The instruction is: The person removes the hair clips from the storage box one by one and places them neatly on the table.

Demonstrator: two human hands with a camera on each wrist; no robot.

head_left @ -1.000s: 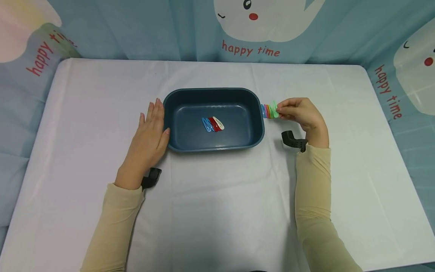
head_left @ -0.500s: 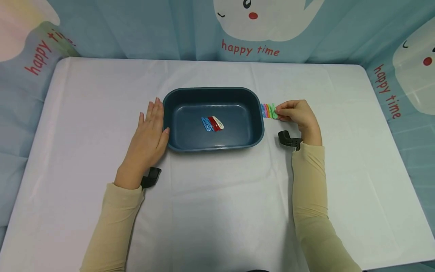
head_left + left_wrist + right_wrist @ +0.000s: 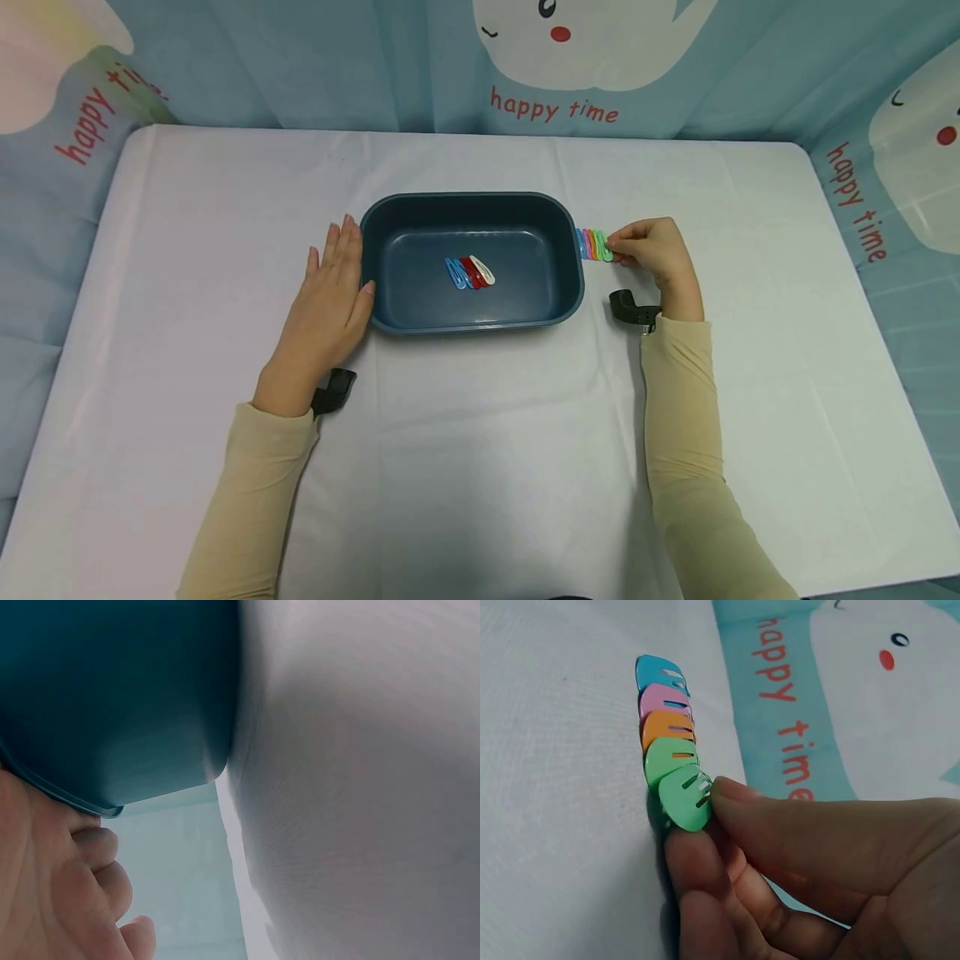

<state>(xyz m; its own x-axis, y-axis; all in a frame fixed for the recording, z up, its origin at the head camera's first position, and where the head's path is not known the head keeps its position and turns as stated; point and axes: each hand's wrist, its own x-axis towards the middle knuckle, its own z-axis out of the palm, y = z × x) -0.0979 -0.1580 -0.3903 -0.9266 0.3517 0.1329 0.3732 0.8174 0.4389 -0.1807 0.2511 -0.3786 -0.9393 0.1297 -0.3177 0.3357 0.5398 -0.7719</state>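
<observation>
My left hand (image 3: 318, 321) lies with straight fingers along the left end of a dark blue basin (image 3: 480, 327), fingers touching its rim. In the left wrist view, the fingers (image 3: 71, 885) meet the rim from outside. Right of the basin, my right hand (image 3: 660, 254) pinches a green snap hair clip (image 3: 686, 799) between thumb and fingers. That clip is the nearest of a row of overlapping hair clips, with another green clip (image 3: 667, 759), an orange clip (image 3: 660, 727), a pink clip (image 3: 658, 699) and a blue clip (image 3: 654, 671) beyond it.
Inside the basin, several hair clips lie overlapping near the middle: blue clips (image 3: 457, 273), red clips (image 3: 472, 272) and a white clip (image 3: 483, 271). A white cloth covers the table (image 3: 465, 450). A printed blue curtain (image 3: 322, 67) stands around its back and sides.
My right hand has moved slightly left, and the green clip, earlier sticking up past the row, now lines up with the other clips. The left hand and basin stay put.
</observation>
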